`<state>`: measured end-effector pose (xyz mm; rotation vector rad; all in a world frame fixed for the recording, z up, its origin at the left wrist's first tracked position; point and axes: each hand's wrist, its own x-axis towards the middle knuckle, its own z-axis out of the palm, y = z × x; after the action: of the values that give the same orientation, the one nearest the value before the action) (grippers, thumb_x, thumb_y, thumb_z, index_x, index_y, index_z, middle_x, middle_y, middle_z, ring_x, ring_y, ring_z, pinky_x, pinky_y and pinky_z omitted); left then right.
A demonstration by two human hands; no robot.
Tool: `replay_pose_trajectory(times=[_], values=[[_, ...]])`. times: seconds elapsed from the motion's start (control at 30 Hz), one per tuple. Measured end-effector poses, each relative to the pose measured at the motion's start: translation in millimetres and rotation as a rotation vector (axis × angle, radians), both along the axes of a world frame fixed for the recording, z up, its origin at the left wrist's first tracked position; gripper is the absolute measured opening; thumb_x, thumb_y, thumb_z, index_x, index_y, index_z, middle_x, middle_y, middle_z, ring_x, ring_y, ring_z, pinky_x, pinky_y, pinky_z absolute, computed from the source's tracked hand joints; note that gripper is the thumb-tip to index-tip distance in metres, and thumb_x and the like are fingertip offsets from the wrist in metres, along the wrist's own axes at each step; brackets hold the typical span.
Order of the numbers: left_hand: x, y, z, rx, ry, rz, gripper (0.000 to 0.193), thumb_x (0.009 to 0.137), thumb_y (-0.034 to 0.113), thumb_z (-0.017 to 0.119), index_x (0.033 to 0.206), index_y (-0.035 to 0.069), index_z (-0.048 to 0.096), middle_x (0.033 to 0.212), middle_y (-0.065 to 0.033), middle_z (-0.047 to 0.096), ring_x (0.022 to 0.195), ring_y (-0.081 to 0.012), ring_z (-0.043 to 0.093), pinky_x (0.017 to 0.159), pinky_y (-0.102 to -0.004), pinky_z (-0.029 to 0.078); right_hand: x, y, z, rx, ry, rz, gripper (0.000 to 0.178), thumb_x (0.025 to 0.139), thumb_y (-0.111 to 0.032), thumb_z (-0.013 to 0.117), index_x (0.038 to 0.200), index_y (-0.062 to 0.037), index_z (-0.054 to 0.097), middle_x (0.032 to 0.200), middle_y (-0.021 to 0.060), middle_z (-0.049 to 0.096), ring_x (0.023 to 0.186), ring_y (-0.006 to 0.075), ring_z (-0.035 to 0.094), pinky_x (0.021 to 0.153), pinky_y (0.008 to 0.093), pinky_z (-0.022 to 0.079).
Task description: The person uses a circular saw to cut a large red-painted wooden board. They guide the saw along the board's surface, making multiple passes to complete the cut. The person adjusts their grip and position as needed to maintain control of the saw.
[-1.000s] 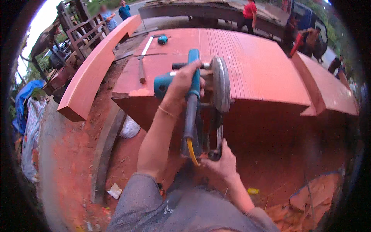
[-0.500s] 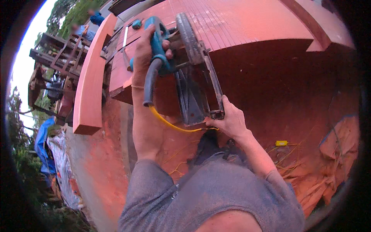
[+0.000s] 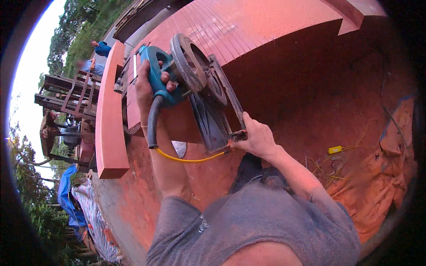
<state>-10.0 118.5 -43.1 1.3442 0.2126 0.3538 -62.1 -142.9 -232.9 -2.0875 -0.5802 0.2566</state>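
A teal circular saw [image 3: 156,71] is held up in front of me, tilted, with its round guard [image 3: 188,62] facing me. My left hand [image 3: 144,86] is closed round its rear handle, fingertips showing through the grip. My right hand [image 3: 258,138] pinches the near end of the dark metal base plate [image 3: 208,128]. From the handle hangs a black cord sleeve [image 3: 153,124], which runs into a yellow cable [image 3: 191,160] passing by my right fingers. Behind the saw lies a large reddish wooden slab [image 3: 248,22] scored with several parallel lines. Whether the blade is turning cannot be seen.
A long, thick wooden beam [image 3: 110,115] stands out at the left. Yellow cable and a yellow connector [image 3: 335,150] lie on the dusty ground by an orange tarp [image 3: 377,195]. Two people [image 3: 103,48] are far left, near a wood-framed vehicle [image 3: 71,128]. A blue tarp [image 3: 69,195] lies beyond.
The saw has shifted left and lower in view and turned so its round guard shows more. Both hands keep their holds. The whole view has swung somewhat.
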Motion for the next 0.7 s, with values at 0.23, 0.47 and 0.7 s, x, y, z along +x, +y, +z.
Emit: replay_pose_trajectory(times=[0.23, 0.47, 0.7], values=[[6, 8, -2, -0.011, 0.096, 0.020, 0.044, 0.103, 0.043, 0.053, 0.113, 0.000, 0.051, 0.067, -0.0114, 0.057, 0.046, -0.0229, 0.052, 0.045, -0.0344, 0.046, 3, 5, -12, 0.018, -0.093, -0.018, 0.109, 0.064, -0.047, 0.092, 0.143, 0.0083, 0.041, 0.097, 0.0225, 0.068, 0.091, 0.0397, 0.069, 0.079, 0.0469, 0.055], [12, 12, -7, -0.082, 0.069, 0.006, 0.043, 0.104, 0.042, 0.052, 0.114, 0.000, 0.052, 0.066, -0.0105, 0.056, 0.045, -0.0231, 0.052, 0.044, -0.0350, 0.046, 11, 8, -14, 0.014, -0.071, 0.006, 0.111, 0.064, -0.048, 0.092, 0.142, 0.0115, 0.041, 0.096, 0.0239, 0.067, 0.091, 0.0401, 0.069, 0.078, 0.0465, 0.055], [13, 5, -3, -0.035, 0.098, 0.027, 0.042, 0.104, 0.042, 0.052, 0.112, 0.000, 0.053, 0.066, -0.0103, 0.055, 0.046, -0.0223, 0.052, 0.043, -0.0336, 0.046, 21, 10, -19, -0.020, -0.083, 0.018, 0.103, 0.067, -0.051, 0.089, 0.140, 0.0040, 0.042, 0.097, 0.0236, 0.067, 0.093, 0.0415, 0.068, 0.079, 0.0495, 0.054]])
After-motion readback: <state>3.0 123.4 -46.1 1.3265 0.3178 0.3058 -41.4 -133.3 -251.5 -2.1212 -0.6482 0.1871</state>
